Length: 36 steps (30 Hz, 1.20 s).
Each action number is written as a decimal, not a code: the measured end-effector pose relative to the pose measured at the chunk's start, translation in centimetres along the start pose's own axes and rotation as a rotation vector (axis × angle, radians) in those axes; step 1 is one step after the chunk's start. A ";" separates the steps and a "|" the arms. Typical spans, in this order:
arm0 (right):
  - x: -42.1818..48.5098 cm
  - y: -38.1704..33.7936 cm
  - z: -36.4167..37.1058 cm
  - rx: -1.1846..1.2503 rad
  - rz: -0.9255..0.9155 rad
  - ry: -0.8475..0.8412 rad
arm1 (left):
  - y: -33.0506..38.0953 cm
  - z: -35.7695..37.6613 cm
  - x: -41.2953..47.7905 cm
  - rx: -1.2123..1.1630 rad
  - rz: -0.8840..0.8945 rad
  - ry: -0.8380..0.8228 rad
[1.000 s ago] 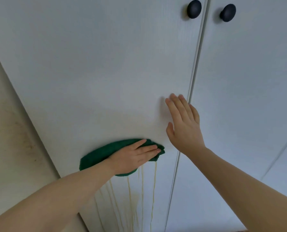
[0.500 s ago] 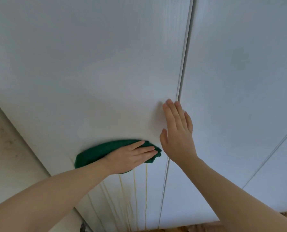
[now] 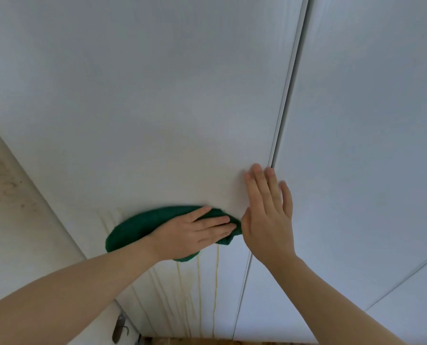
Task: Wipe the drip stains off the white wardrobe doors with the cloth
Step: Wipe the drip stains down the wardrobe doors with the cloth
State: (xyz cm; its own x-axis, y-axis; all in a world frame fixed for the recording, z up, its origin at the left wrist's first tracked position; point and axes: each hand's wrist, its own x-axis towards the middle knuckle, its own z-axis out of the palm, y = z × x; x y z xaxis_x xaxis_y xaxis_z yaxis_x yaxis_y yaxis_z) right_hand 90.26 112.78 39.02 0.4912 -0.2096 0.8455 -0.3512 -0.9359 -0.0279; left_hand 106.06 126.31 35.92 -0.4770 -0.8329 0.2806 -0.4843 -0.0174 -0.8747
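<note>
Several yellow drip stains [image 3: 216, 282] still run lower ctr, below green cloth [image 3: 130, 230]; left hand [image 3: 192, 235] fingers flat, pressing it on wardrobe door [image 3: 157, 95]. Right hand [image 3: 269, 220], flat too, has slid nearer; wiping prob. barely advanced.

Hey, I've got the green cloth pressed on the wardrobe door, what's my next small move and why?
Probably slide the left hand and green cloth straight down: the yellow drip streaks run on below the cloth toward the bottom of the door, unwiped. The right hand lies flat on the door by the gap, likely steadying it.
</note>
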 end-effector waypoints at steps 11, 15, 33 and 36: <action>-2.6 0.5 6.0 0.011 -0.062 0.229 | 2.0 2.6 -0.3 0.062 -0.214 0.162; -4.0 0.3 6.6 0.016 -0.056 0.233 | 1.9 2.8 -0.3 0.061 -0.247 0.222; -1.9 1.3 4.8 -0.146 -0.191 0.243 | 7.2 0.6 4.5 -0.009 -1.025 0.150; -1.9 2.0 6.4 -0.209 -0.198 0.268 | 7.4 1.7 4.5 0.031 -1.001 0.129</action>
State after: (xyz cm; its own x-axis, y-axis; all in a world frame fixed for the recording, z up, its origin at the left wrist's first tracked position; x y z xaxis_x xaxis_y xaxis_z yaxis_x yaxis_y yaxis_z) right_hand 93.78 109.48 33.94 0.3499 0.0762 0.9337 -0.4387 -0.8673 0.2352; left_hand 101.59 121.48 30.08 0.0619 -0.3616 0.9303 -0.6872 -0.6914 -0.2230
